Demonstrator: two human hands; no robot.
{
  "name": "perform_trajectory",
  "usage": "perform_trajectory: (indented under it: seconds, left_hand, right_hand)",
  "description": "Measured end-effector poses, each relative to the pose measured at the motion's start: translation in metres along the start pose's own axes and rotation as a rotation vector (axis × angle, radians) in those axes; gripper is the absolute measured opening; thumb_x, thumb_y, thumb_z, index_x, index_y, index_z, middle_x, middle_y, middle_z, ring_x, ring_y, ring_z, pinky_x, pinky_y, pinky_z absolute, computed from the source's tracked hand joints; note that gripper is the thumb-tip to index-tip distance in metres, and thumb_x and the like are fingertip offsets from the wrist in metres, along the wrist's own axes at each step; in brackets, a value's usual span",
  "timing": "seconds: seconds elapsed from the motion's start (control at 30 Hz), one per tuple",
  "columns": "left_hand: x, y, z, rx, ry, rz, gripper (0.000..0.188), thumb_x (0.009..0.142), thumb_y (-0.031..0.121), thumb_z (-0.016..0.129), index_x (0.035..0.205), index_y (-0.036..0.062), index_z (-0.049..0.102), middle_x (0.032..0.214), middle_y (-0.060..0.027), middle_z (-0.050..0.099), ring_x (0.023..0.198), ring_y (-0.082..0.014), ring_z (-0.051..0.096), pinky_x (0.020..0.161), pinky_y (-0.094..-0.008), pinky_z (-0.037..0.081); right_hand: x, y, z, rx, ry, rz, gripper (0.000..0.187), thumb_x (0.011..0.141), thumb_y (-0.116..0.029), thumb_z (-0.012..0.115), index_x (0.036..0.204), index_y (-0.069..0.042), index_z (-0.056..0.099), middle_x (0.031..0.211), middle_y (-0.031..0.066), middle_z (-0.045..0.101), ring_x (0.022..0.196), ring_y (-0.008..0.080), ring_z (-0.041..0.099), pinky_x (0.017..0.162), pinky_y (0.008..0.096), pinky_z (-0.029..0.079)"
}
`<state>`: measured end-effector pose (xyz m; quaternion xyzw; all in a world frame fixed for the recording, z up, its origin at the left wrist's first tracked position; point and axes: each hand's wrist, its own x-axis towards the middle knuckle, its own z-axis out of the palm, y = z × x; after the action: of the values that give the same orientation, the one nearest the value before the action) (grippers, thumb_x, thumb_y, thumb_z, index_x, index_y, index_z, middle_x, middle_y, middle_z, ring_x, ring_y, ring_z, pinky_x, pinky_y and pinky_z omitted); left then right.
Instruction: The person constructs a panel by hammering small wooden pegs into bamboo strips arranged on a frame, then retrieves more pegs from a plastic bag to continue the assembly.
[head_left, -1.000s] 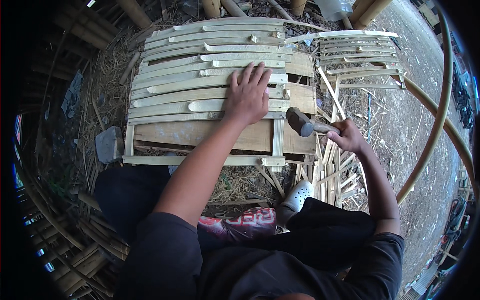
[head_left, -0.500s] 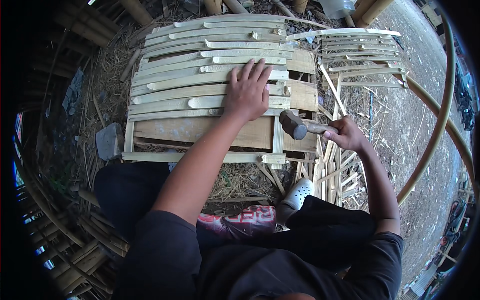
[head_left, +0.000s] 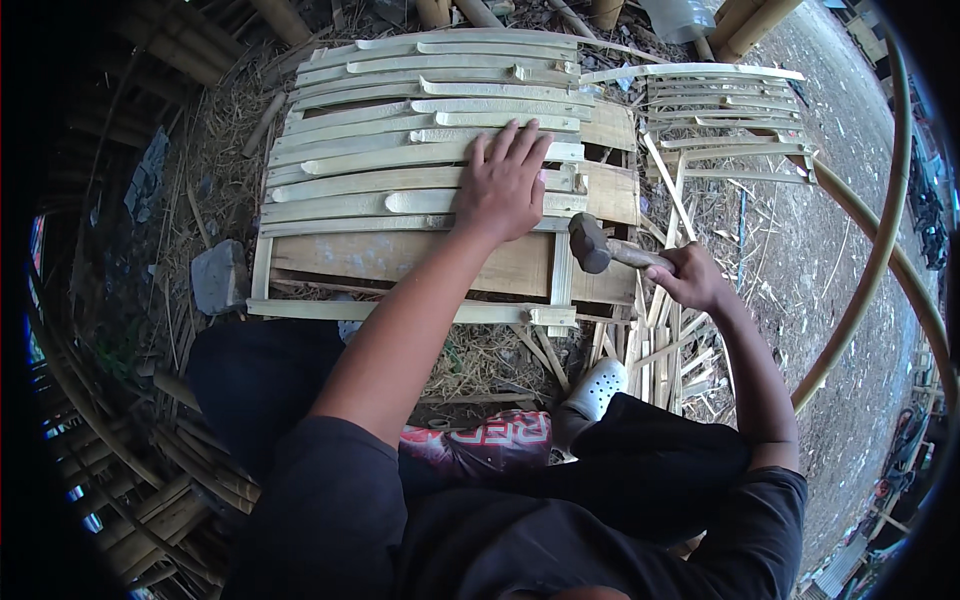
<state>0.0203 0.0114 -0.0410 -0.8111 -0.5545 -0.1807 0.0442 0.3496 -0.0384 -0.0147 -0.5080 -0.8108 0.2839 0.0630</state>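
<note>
My left hand (head_left: 503,190) lies palm down with fingers apart on the right part of a pale bamboo slat panel (head_left: 350,170). The panel is made of several long split strips set side by side, with a gap before the nearest strip (head_left: 400,312). In my right hand (head_left: 692,276) is the wooden handle of a hammer (head_left: 592,246), whose blocky dark metal head is by the panel's right upright (head_left: 561,268). Under the panel, wooden boards (head_left: 612,190) show through the gap and at the right.
A smaller slat panel (head_left: 725,118) lies at the far right. Loose bamboo strips (head_left: 665,350) are heaped near my shoe (head_left: 600,388). A grey block (head_left: 219,277) stands left of the panel. Long curved poles (head_left: 868,275) cross the right side, and bamboo poles (head_left: 165,490) are stacked at lower left.
The picture has shifted slightly, with the panel a little farther right in it. My left hand stays flat on the slats, and my right hand still holds the hammer near the panel's right edge.
</note>
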Motion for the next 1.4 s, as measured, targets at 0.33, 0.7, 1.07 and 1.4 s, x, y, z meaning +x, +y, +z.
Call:
perform_trajectory:
  seconds: [0.33,0.7,1.07,1.4]
  left_hand:
    - [0.000,-0.003,-0.002,-0.003,-0.018,0.004,0.054,0.099,0.025,0.045,0.153,0.0144,0.043,0.162,-0.0090,0.038,0.150,-0.0290,0.033,0.121,-0.0512,0.023]
    - [-0.001,-0.004,0.001,0.003,-0.012,-0.002,0.055,0.099,0.025,0.045,0.153,0.0144,0.043,0.161,-0.0092,0.039,0.149,-0.0291,0.034,0.121,-0.0512,0.024]
    - [-0.002,-0.002,0.003,-0.003,0.009,-0.002,0.055,0.099,0.025,0.046,0.152,0.0141,0.044,0.160,-0.0096,0.040,0.149,-0.0289,0.034,0.120,-0.0504,0.024]
    - [-0.001,-0.002,0.000,0.004,0.002,0.002,0.055,0.098,0.024,0.046,0.152,0.0150,0.044,0.161,-0.0084,0.040,0.149,-0.0278,0.035,0.120,-0.0504,0.024]
  right_hand:
    - [-0.001,-0.006,-0.014,0.014,-0.072,-0.081,0.075,0.088,-0.074,0.059,0.061,-0.004,0.061,0.045,0.0094,0.046,0.043,0.0283,0.050,0.049,0.0441,0.043]
    - [0.003,0.000,-0.015,0.082,-0.042,-0.098,0.080,0.087,-0.078,0.056,0.063,-0.002,0.059,0.049,0.0091,0.047,0.044,0.0257,0.050,0.048,0.0433,0.040]
    - [0.005,0.015,-0.016,0.061,-0.084,0.153,0.076,0.089,-0.069,0.064,0.071,0.004,0.067,0.049,0.0044,0.050,0.046,0.0172,0.049,0.046,0.0365,0.039]
    - [0.008,-0.008,-0.024,0.093,-0.103,-0.039,0.069,0.091,-0.066,0.064,0.069,-0.001,0.067,0.050,0.0080,0.054,0.048,0.0229,0.053,0.050,0.0424,0.042]
